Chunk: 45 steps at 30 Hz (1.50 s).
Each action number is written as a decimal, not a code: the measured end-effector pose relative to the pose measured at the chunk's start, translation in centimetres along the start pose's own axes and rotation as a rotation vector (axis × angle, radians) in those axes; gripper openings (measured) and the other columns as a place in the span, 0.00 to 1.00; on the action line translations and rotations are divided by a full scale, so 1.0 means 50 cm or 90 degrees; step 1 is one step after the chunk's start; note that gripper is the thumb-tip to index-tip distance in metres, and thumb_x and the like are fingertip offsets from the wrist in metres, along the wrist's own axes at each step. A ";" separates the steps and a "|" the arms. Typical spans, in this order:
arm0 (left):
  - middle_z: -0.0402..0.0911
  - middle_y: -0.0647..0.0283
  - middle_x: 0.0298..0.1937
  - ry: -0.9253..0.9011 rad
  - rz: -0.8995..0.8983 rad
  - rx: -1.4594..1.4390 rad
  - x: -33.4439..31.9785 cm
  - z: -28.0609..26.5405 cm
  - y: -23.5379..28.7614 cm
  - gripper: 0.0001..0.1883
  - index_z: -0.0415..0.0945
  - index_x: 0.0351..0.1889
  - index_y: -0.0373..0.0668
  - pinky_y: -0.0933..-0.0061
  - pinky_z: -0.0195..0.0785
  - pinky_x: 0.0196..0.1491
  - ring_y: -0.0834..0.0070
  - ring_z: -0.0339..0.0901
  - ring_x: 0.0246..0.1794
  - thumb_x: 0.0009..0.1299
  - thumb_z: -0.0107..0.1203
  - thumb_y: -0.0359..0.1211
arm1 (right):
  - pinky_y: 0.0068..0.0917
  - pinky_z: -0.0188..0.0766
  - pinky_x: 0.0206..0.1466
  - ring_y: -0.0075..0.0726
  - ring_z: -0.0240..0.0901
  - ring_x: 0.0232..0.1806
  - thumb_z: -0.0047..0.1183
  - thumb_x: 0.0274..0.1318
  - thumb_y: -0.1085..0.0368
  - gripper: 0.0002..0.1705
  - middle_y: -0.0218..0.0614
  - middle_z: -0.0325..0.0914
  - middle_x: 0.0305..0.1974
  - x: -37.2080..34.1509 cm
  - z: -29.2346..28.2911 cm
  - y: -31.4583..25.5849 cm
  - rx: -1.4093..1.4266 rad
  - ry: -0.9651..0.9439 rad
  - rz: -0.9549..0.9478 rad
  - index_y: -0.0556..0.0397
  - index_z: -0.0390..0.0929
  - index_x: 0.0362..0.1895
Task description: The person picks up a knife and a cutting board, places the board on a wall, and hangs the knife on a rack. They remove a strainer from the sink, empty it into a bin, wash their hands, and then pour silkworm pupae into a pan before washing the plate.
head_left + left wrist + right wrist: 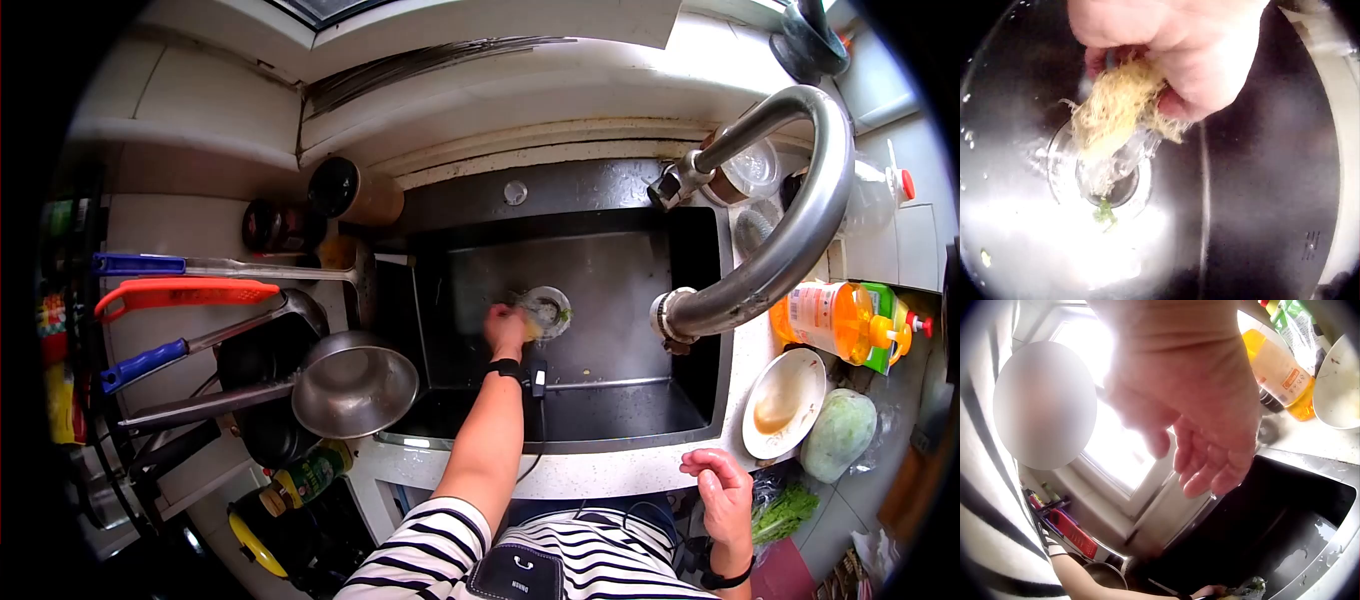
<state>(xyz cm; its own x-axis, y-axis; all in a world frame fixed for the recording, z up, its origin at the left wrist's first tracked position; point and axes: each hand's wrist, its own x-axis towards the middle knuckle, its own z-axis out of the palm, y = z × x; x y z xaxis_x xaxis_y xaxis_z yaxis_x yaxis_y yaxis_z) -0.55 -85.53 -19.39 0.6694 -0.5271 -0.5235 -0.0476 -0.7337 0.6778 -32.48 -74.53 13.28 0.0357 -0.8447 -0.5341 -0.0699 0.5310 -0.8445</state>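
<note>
My left hand (505,332) is down in the dark sink (610,270), next to the round drain (556,300). In the left wrist view its fingers and thumb grip a yellowish fibrous loofah (1113,109). Some clear, glistening stuff (1132,159) hangs under the loofah, over the drain; whether it is water or thin plastic I cannot tell. A green vegetable scrap (1105,214) lies at the drain's edge. My right hand (722,492) is held over the counter's front edge, fingers loosely bent, holding nothing.
A large metal faucet (825,210) arches over the sink's right side. To the right are an orange soap bottle (825,320), a white dish (760,425) and a pale green melon (840,435). On the left lie a steel pan (355,385) and a red slotted spatula (190,292).
</note>
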 end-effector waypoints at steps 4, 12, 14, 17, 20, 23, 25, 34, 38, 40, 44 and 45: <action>0.73 0.60 0.24 0.278 0.135 -0.042 0.115 -0.070 0.001 0.08 0.70 0.25 0.40 0.65 0.65 0.34 0.66 0.70 0.27 0.52 0.60 0.29 | 0.23 0.70 0.45 0.31 0.75 0.41 0.45 0.57 0.74 0.11 0.40 0.77 0.41 -0.004 -0.014 0.006 -0.008 0.020 0.006 0.64 0.74 0.43; 0.78 0.53 0.37 0.145 0.177 -0.118 0.304 -0.081 -0.140 0.16 0.74 0.44 0.38 0.65 0.70 0.37 0.60 0.76 0.37 0.57 0.55 0.31 | 0.23 0.70 0.46 0.30 0.75 0.41 0.45 0.55 0.75 0.11 0.40 0.77 0.40 -0.022 -0.019 0.032 -0.014 0.053 0.045 0.64 0.74 0.42; 0.79 0.54 0.34 0.113 0.274 0.179 0.245 -0.038 -0.107 0.13 0.76 0.39 0.38 0.65 0.70 0.38 0.60 0.77 0.36 0.56 0.55 0.31 | 0.23 0.70 0.47 0.30 0.75 0.41 0.45 0.55 0.75 0.11 0.40 0.77 0.41 -0.021 -0.015 0.030 -0.021 0.041 0.055 0.64 0.74 0.42; 0.81 0.55 0.29 -0.068 0.243 0.226 0.129 0.020 -0.068 0.05 0.78 0.27 0.43 0.65 0.70 0.39 0.60 0.79 0.34 0.52 0.57 0.30 | 0.23 0.70 0.47 0.30 0.75 0.42 0.45 0.55 0.75 0.11 0.40 0.77 0.41 -0.011 -0.007 0.018 -0.029 0.019 0.046 0.65 0.74 0.43; 0.82 0.55 0.31 -0.147 0.130 0.282 0.041 0.008 0.003 0.10 0.79 0.29 0.43 0.64 0.71 0.39 0.60 0.80 0.35 0.49 0.61 0.35 | 0.23 0.70 0.46 0.30 0.75 0.42 0.45 0.56 0.75 0.11 0.40 0.77 0.41 -0.011 -0.008 0.007 0.001 0.029 0.025 0.65 0.74 0.43; 0.82 0.54 0.33 -0.041 0.180 0.171 0.046 -0.008 0.073 0.10 0.79 0.31 0.43 0.63 0.71 0.40 0.58 0.80 0.37 0.51 0.60 0.34 | 0.22 0.70 0.46 0.29 0.75 0.42 0.45 0.56 0.75 0.11 0.40 0.77 0.41 -0.020 -0.021 0.006 -0.005 0.034 0.028 0.65 0.74 0.43; 0.82 0.54 0.34 -0.011 0.253 0.223 0.095 -0.008 0.102 0.09 0.79 0.32 0.42 0.65 0.71 0.40 0.59 0.80 0.38 0.53 0.58 0.33 | 0.22 0.70 0.46 0.29 0.75 0.42 0.45 0.56 0.75 0.11 0.40 0.77 0.41 -0.025 -0.026 0.013 -0.008 0.035 0.034 0.65 0.74 0.43; 0.81 0.52 0.39 -0.257 0.274 0.363 0.004 0.044 0.093 0.10 0.80 0.34 0.46 0.61 0.70 0.48 0.54 0.77 0.46 0.54 0.55 0.34 | 0.24 0.71 0.47 0.30 0.75 0.41 0.45 0.55 0.76 0.11 0.39 0.77 0.40 -0.037 -0.029 0.024 -0.020 0.044 0.030 0.64 0.74 0.43; 0.76 0.53 0.35 -0.191 0.538 0.462 -0.007 0.094 0.039 0.09 0.78 0.32 0.44 0.56 0.68 0.45 0.52 0.74 0.39 0.53 0.56 0.33 | 0.24 0.71 0.47 0.30 0.75 0.41 0.45 0.56 0.76 0.11 0.39 0.77 0.40 -0.041 -0.040 0.029 -0.021 0.051 0.018 0.63 0.74 0.44; 0.78 0.51 0.42 -0.348 0.427 0.472 -0.106 0.086 0.108 0.13 0.78 0.36 0.44 0.58 0.67 0.48 0.54 0.74 0.46 0.53 0.58 0.35 | 0.24 0.71 0.47 0.29 0.75 0.41 0.45 0.56 0.76 0.11 0.39 0.77 0.40 -0.039 -0.039 0.030 -0.013 0.053 0.018 0.63 0.74 0.43; 0.80 0.51 0.37 -0.418 0.355 0.530 -0.093 0.097 0.095 0.11 0.78 0.34 0.44 0.63 0.70 0.45 0.56 0.78 0.42 0.51 0.57 0.31 | 0.24 0.71 0.47 0.30 0.75 0.42 0.46 0.55 0.76 0.11 0.39 0.77 0.40 -0.046 -0.044 0.027 -0.049 0.037 0.007 0.63 0.75 0.43; 0.81 0.51 0.36 -0.409 0.332 0.568 -0.075 0.081 0.109 0.10 0.77 0.33 0.45 0.63 0.70 0.44 0.56 0.78 0.41 0.51 0.57 0.31 | 0.24 0.71 0.47 0.30 0.75 0.42 0.46 0.55 0.76 0.11 0.39 0.77 0.40 -0.049 -0.050 0.031 -0.043 0.052 0.004 0.63 0.75 0.43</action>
<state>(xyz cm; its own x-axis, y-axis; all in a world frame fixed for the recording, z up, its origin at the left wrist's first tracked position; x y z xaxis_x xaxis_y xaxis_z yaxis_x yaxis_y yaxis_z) -6.31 -89.31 -15.81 -0.0595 -0.7777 -0.6258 -0.8643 -0.2735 0.4221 -35.15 -71.81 13.39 -0.0461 -0.8459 -0.5314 -0.1363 0.5323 -0.8355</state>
